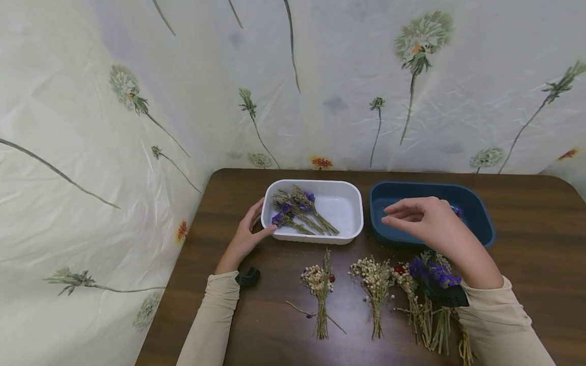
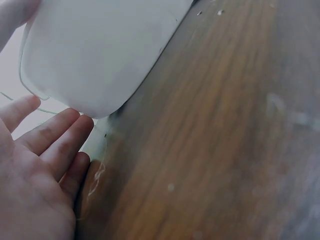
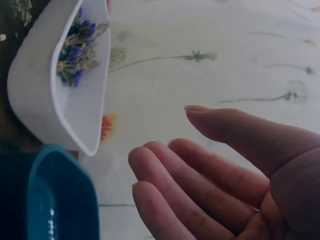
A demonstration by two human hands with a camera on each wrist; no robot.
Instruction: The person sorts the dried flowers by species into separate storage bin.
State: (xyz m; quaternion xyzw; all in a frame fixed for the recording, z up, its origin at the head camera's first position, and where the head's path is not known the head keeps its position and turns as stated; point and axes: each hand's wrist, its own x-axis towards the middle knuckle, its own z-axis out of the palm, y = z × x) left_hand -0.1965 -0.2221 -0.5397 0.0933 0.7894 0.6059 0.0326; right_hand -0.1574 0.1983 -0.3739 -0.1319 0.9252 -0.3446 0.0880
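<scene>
My left hand (image 1: 242, 236) is at the left end of a white plastic tray (image 1: 351, 211). Its thumb lies at the front left corner, and in the left wrist view the straight fingers (image 2: 65, 142) reach the tray's outer wall. Inside that tray lie several dried sprigs with purple flowers (image 1: 302, 211). Over the dark blue tray (image 1: 476, 198) hovers my right hand (image 1: 428, 218), fingers loosely bent, thumb apart from them in the right wrist view, nothing between. Part of the blue tray's inside is hidden by this hand; a bit of purple flower (image 1: 458, 211) shows beyond it.
In front of the trays lie a small dried bouquet (image 1: 322, 290), a bunch of cream flowers (image 1: 376, 290) and, partly under my right wrist, more bundles with purple flowers (image 1: 418, 267). A loose stem (image 1: 297, 308) crosses the small bouquet. Behind the table (image 1: 274, 315) hangs a flower-printed sheet (image 1: 339, 76).
</scene>
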